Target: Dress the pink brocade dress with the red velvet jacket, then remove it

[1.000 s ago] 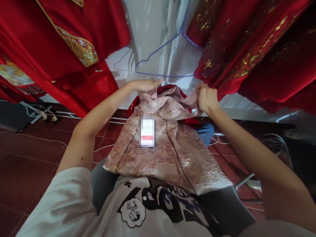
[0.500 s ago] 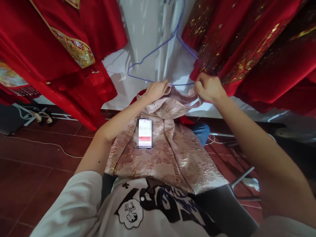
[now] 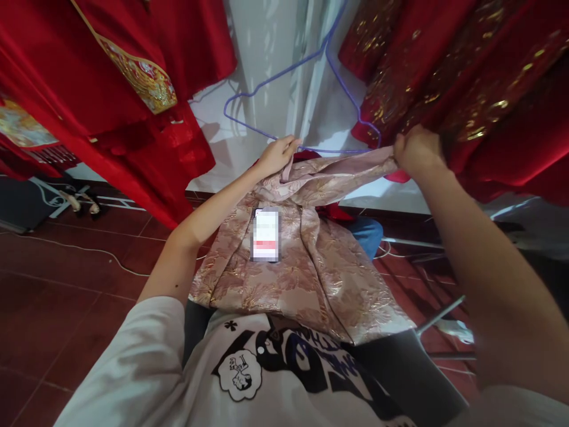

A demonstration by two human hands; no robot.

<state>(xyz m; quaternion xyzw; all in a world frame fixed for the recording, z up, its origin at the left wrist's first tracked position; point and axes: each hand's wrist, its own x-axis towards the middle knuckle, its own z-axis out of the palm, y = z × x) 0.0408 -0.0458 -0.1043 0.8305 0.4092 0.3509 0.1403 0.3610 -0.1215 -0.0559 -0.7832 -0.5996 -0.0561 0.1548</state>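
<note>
A pink-gold brocade garment [image 3: 284, 290] lies spread over my lap, its far part raised off my legs. My left hand [image 3: 279, 155] is closed on the garment's far edge, right beside the lower bar of a purple wire hanger [image 3: 284, 72]; I cannot tell whether the fingers also grip the bar. My right hand [image 3: 420, 151] is closed on another part of that edge and pulls it out taut to the right, past the hanger's right corner. A phone [image 3: 265, 234] with a lit, blurred screen rests on the garment.
Red embroidered garments [image 3: 133, 112] hang at the left, and red ones with gold sequins [image 3: 448, 77] hang at the right. Behind the hanger is a pale wall [image 3: 262, 35]. A white cable [image 3: 111, 258] runs over the red tiled floor [image 3: 80, 308]. Metal legs [image 3: 444, 314] stand at the right.
My right hand has moved to the right, drawing the garment's edge from bunched to stretched. My left hand has stayed near the hanger bar. The view has shifted slightly.
</note>
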